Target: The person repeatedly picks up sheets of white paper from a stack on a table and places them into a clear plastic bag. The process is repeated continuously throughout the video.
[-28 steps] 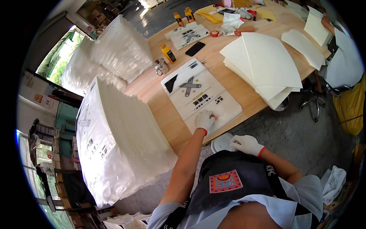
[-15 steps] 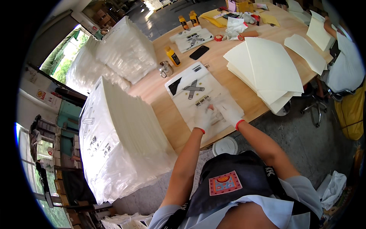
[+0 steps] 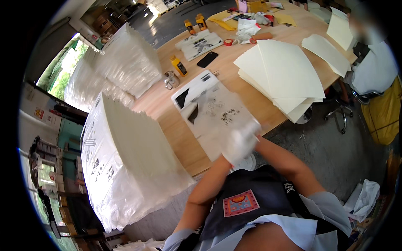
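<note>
A printed white plastic bag (image 3: 228, 111), with black marks and a dark triangle, lies shifted toward me over a stack of like bags (image 3: 193, 87) on the wooden table (image 3: 178, 140). At the table's near edge my left hand (image 3: 233, 147), in a white glove, is closed on the bag's near end. My right hand (image 3: 248, 134), gloved too, is close beside it at the bag's near right corner and moves with the bag. Both hands are smeared by motion, and single fingers cannot be made out.
A tall pile of plastic bags (image 3: 134, 154) rises at my left, with more bundles (image 3: 125, 62) behind. Pale sheets (image 3: 284, 71) lie fanned at the right. Beyond the bags are a metal jar (image 3: 171, 79), orange bottles (image 3: 179, 66) and a phone (image 3: 207, 60). Another person (image 3: 374, 67) sits far right.
Both hands have drawn back toward me and closer together. The top bag has slid toward me with them, uncovering the bag underneath. The view has shifted slightly.
</note>
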Demonstrator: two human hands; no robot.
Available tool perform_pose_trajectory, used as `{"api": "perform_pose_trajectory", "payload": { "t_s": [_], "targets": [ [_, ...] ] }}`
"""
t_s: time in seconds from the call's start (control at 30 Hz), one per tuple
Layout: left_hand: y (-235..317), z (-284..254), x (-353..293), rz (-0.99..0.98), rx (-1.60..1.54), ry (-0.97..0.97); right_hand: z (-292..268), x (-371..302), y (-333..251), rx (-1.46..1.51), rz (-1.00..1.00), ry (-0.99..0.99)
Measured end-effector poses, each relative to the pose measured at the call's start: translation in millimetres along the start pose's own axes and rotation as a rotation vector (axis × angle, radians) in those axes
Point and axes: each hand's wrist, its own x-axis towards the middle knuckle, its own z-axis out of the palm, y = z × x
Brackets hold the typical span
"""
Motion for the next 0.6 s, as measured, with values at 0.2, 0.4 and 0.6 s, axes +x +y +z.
{"api": "perform_pose_trajectory", "payload": {
  "t_s": [0.2, 0.4, 0.6],
  "targets": [
    [39.0, 2.3, -37.8, 0.05, -0.122, -0.022, -1.5, -13.2, 5.2, -0.076, -0.164, -0.049],
    [-55.7, 3.9, -56.4, -0.407, -0.374, 0.323, -98.0, 4.2, 12.1, -0.123, -0.102, -0.147],
    [-56.9, 11.9, -33.7, -0.561, -0.491, 0.251, -159.0, 19.0, 75.6, -0.676, 0.082, 0.234]
  ]
}}
